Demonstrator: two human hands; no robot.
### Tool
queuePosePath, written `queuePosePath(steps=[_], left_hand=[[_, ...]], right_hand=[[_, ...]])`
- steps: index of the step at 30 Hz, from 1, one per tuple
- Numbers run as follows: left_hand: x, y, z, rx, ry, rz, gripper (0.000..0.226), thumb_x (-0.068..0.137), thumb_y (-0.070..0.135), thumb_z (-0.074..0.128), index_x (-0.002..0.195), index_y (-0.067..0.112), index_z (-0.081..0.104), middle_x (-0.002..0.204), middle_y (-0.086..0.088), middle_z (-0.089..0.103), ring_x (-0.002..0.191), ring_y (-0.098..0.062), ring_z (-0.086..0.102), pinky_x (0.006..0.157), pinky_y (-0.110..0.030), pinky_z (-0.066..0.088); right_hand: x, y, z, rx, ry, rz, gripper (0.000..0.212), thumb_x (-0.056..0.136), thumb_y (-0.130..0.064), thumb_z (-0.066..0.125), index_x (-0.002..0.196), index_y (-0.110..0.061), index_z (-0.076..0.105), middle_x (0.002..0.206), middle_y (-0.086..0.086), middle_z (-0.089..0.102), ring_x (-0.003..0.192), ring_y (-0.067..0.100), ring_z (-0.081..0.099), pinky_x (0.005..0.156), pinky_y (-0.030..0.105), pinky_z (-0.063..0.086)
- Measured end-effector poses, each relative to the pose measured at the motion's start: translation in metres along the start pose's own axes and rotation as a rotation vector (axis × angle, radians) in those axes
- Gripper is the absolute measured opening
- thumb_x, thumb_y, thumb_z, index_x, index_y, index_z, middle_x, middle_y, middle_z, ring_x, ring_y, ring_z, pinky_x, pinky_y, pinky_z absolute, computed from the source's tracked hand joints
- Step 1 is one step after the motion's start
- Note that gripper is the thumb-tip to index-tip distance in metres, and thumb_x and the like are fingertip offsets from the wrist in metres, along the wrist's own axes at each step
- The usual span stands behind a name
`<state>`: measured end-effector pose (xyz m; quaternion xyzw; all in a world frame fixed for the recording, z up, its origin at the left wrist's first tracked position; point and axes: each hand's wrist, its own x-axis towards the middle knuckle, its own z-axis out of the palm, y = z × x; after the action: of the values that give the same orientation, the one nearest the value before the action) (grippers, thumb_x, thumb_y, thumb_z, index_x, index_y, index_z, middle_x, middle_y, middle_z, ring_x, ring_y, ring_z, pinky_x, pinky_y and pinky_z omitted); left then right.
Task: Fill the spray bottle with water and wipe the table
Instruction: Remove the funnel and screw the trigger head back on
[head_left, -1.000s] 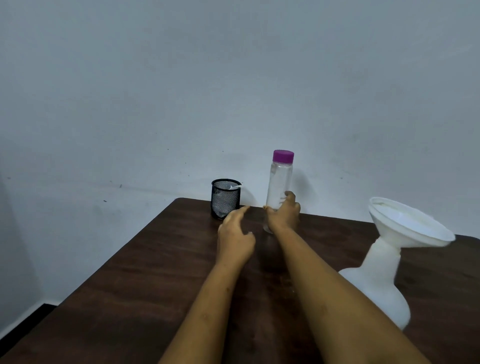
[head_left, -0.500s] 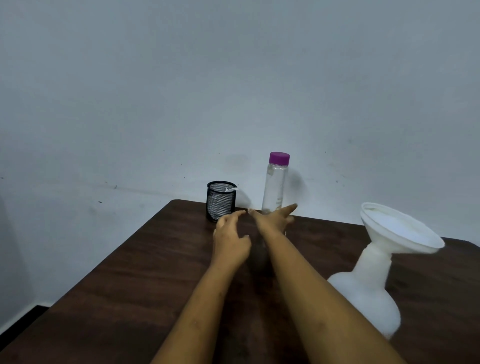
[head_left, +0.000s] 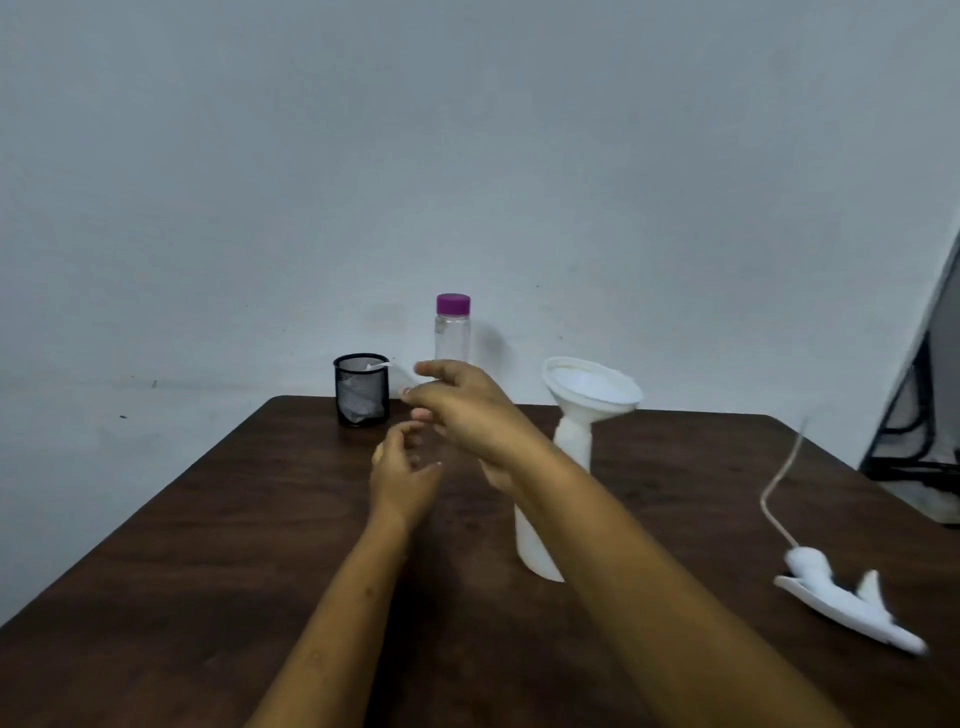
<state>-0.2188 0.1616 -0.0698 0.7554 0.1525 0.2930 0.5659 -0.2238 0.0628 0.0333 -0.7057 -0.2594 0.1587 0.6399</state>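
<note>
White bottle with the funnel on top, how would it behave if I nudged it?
Probably top-heavy: the wide funnel sits high on the narrow neck of the white bottle, so it may tip. The funnel looks unattached and might fall off.

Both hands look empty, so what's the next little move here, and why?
Probably the right hand reaches for the white plastic funnel and lifts it out of the white spray bottle. The clear bottle with the purple cap stands capped, the white trigger spray head lies loose on the dark wooden table, and neither hand holds anything.
</note>
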Motion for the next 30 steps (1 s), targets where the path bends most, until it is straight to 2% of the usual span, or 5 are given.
queuePosePath(steps=[4,11,17,25,30], left_hand=[[-0.038,0.024,0.023,-0.163,-0.358,0.003,0.038,0.078,0.0,0.068,0.114,0.003,0.058,0.094,0.001,0.061,0.09,0.002,0.064,0.074,-0.014,0.052],[-0.073,0.035,0.063,-0.049,-0.318,0.099,0.066,0.064,0.045,0.076,0.124,0.039,0.046,0.131,0.008,0.05,0.119,-0.01,0.049,0.1,-0.035,0.044],[-0.076,0.035,0.087,0.067,-0.182,0.182,0.064,0.074,0.036,0.075,0.131,0.027,0.045,0.127,0.007,0.053,0.12,-0.016,0.047,0.097,-0.035,0.042],[-0.076,0.022,0.089,0.121,-0.15,0.224,0.078,0.064,0.063,0.067,0.131,0.03,0.045,0.128,0.01,0.054,0.122,-0.014,0.047,0.1,-0.044,0.044],[-0.077,0.021,0.091,0.113,-0.146,0.237,0.08,0.065,0.063,0.065,0.134,0.029,0.043,0.133,0.009,0.051,0.125,-0.014,0.043,0.102,-0.044,0.042]], right_hand=[[-0.059,-0.018,-0.044,-0.254,-0.245,0.053,0.018,0.092,-0.023,0.057,0.083,-0.015,0.071,0.077,0.001,0.068,0.066,0.011,0.062,0.072,0.026,0.05],[-0.083,0.0,-0.127,-0.662,0.091,0.228,0.031,0.085,-0.042,0.064,0.084,-0.012,0.069,0.083,0.007,0.072,0.071,0.016,0.063,0.064,0.026,0.044],[-0.074,0.02,-0.122,-0.277,0.314,-0.052,0.108,0.07,-0.035,0.082,0.15,-0.033,0.01,0.139,0.003,0.047,0.112,0.016,0.05,0.087,0.026,0.038],[-0.048,0.019,-0.114,-0.026,0.344,-0.162,0.107,0.071,-0.031,0.082,0.15,-0.036,0.009,0.133,0.001,0.042,0.11,0.009,0.044,0.094,0.026,0.042],[-0.032,0.019,-0.117,-0.113,0.26,-0.179,0.068,0.068,-0.033,0.084,0.126,-0.033,0.049,0.128,0.002,0.053,0.112,0.018,0.055,0.09,0.034,0.055]])
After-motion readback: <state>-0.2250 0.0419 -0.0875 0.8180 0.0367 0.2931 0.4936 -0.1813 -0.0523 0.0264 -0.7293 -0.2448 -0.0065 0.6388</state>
